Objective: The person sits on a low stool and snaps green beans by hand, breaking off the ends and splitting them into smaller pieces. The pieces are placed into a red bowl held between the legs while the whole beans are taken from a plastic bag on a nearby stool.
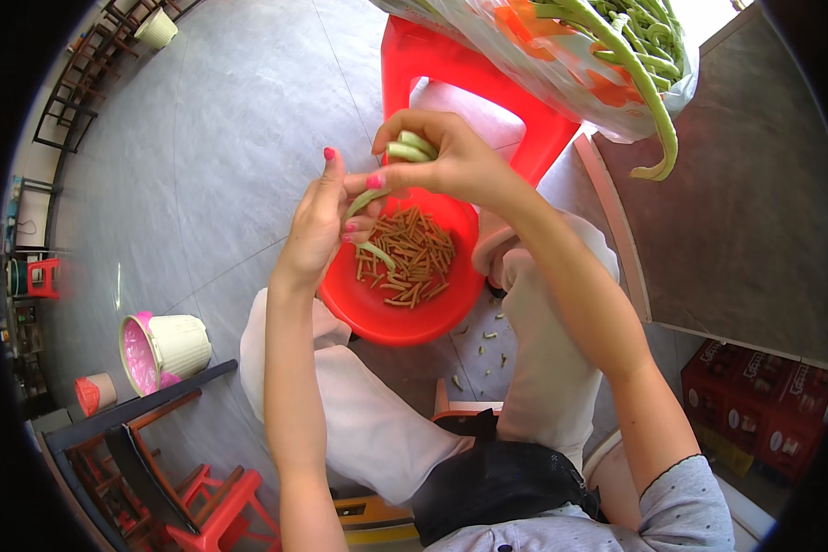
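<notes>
My left hand (324,221) grips a long green bean (366,200), one end of which hangs down below the fingers. Close beside it, my right hand (448,159) curls around several short bean pieces (410,147), while its thumb and a finger meet near the bean at the left fingertips. Both hands are above a red plastic basin (400,331) on the floor between my legs. Broken bean pieces (414,255) lie heaped in it. Behind the hands, a plastic bag (566,90) full of long green beans (652,48) rests on a red plastic stool (428,55); one bean dangles over its side.
Bean scraps (490,336) are scattered on the tiled floor near my right foot. A dark panel (731,186) and red crates (752,407) stand at right. Left are a cream bin (183,345) with a pink liner, a smaller bin (96,393) and red stools (228,510).
</notes>
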`<state>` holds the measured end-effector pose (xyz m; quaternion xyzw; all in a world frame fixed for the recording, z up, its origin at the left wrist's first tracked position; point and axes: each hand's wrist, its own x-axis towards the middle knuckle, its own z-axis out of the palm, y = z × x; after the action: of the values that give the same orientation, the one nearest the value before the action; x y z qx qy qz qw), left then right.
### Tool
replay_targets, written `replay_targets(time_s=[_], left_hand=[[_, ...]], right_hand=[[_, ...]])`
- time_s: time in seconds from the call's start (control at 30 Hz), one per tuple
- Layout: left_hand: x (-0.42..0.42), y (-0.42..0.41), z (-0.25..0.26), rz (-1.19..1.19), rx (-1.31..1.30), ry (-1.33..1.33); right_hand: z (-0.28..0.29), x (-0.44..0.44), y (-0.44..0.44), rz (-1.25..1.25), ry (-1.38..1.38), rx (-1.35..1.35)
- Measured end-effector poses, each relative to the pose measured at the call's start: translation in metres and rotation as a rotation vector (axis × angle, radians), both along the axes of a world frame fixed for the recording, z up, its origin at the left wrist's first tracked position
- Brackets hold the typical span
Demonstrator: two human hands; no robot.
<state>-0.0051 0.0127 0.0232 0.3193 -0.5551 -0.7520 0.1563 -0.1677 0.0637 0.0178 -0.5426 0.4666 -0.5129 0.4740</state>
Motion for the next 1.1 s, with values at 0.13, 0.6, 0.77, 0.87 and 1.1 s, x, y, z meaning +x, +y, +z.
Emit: replay_targets(time_s=[0.13,0.6,0.77,0.87,1.1], left_hand=[[0.001,-0.002,-0.005,0.043,0.060,0.002],[0.008,-0.006,0.001,0.105,0.179,0.238],[0.012,-0.009,0.000,0.011,0.114,0.147],[0.014,-0.010,-0.003,-0.011,-0.015,0.067],[0.012,-0.006,-0.001,-0.193,-0.268,-0.076]], right_hand=[[-0.022,0.004,-0.006,0.016,0.099,-0.195],[-0.015,-0.012,-0.009,-0.219,0.215,-0.214],[-0.006,-0.022,-0.004,-0.239,0.222,-0.155],[0.001,-0.023,0.000,-0.164,0.194,0.017],[-0.014,-0.019,-0.005,0.090,0.218,0.063]])
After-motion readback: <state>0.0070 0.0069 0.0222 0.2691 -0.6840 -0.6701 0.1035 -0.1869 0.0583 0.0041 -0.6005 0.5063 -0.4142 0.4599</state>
